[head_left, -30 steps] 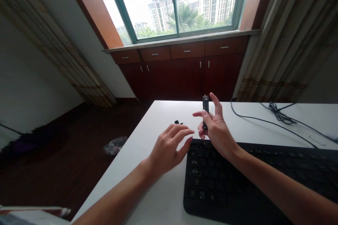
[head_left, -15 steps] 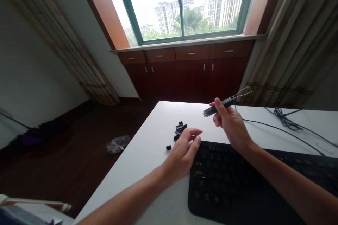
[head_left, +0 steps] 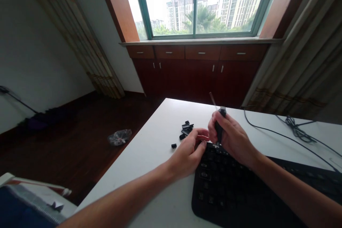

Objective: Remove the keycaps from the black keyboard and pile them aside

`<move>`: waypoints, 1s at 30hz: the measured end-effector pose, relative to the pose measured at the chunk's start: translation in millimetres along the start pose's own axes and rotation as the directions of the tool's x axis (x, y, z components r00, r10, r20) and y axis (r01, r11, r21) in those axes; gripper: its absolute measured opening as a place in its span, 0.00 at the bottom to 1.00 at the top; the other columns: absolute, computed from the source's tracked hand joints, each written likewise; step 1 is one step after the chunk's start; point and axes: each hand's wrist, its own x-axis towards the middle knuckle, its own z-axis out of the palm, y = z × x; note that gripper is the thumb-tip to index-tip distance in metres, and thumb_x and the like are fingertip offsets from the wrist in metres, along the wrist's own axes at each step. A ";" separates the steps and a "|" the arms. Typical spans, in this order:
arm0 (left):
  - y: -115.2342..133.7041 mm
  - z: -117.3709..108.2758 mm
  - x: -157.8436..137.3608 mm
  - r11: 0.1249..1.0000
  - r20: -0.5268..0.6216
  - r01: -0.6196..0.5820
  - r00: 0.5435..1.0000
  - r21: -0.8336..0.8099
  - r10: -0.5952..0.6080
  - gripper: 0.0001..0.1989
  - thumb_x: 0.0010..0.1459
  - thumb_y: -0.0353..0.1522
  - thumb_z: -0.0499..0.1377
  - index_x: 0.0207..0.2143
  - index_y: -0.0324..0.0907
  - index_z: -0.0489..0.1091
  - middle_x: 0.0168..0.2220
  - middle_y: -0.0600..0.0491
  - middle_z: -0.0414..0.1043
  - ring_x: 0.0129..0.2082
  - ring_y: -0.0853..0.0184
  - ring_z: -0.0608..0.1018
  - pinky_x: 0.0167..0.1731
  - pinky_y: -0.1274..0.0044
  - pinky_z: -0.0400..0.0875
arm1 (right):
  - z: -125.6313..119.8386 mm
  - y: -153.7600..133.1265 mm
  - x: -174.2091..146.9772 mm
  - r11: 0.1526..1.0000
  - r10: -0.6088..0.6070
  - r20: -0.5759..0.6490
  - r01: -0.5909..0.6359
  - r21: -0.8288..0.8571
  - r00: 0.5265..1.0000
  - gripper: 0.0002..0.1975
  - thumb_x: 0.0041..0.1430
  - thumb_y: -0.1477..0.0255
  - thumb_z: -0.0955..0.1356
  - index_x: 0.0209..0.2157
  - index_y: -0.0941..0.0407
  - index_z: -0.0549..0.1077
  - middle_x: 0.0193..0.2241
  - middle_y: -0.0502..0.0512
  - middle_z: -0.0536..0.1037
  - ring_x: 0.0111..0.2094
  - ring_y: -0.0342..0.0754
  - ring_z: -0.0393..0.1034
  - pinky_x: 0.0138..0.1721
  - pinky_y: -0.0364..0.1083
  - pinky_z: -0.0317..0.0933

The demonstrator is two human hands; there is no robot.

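Holding a black handheld tool nearly upright, the right hand is wrapping its fingers around the handle over the upper left part of the black keyboard. The tool's lower tip is pointing down at the keyboard's far edge; contact unclear. A thin, blurred prong is projecting up beside the fingers. The left hand is resting by the keyboard's far left corner, thumb and fingers curving with a gap between. Small black pieces are lying clustered on the white tabletop beyond it.
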 end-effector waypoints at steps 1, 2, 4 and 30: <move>1.4 0.0 0.3 1.000 0.004 -0.011 1.000 -0.014 0.011 0.10 0.70 0.32 0.55 0.52 0.41 0.66 0.49 0.45 0.75 0.51 0.60 0.77 0.54 0.66 0.72 | 1.3 2.3 -1.3 0.999 0.035 0.040 -0.034 -0.025 0.999 0.19 0.70 0.56 0.65 0.29 0.54 0.69 0.23 0.48 0.68 0.25 0.44 0.61 0.31 0.44 0.60; 3.0 -0.1 0.6 1.000 0.009 -0.021 1.000 -0.023 0.021 0.10 0.70 0.32 0.54 0.51 0.41 0.66 0.47 0.46 0.75 0.49 0.61 0.77 0.54 0.67 0.72 | 1.4 5.0 -2.6 0.997 0.057 0.071 -0.054 -0.053 0.996 0.22 0.71 0.55 0.64 0.26 0.54 0.68 0.22 0.49 0.67 0.26 0.45 0.60 0.33 0.45 0.61; 6.3 -0.4 0.9 0.999 0.026 -0.038 0.999 -0.008 0.038 0.10 0.70 0.31 0.54 0.51 0.40 0.66 0.45 0.47 0.75 0.47 0.62 0.77 0.54 0.68 0.72 | -1.0 10.7 -5.4 0.995 0.066 0.094 -0.059 -0.076 0.993 0.23 0.71 0.55 0.63 0.25 0.54 0.67 0.23 0.49 0.66 0.27 0.46 0.60 0.35 0.46 0.60; 1.9 -0.7 -1.1 0.956 0.067 -0.130 0.991 0.263 0.116 0.18 0.65 0.23 0.53 0.57 0.40 0.66 0.53 0.44 0.74 0.54 0.57 0.75 0.59 0.64 0.69 | -23.8 16.4 -11.5 0.975 -0.067 0.207 0.108 -0.193 0.976 0.18 0.75 0.61 0.59 0.30 0.53 0.64 0.26 0.49 0.64 0.29 0.47 0.59 0.35 0.49 0.56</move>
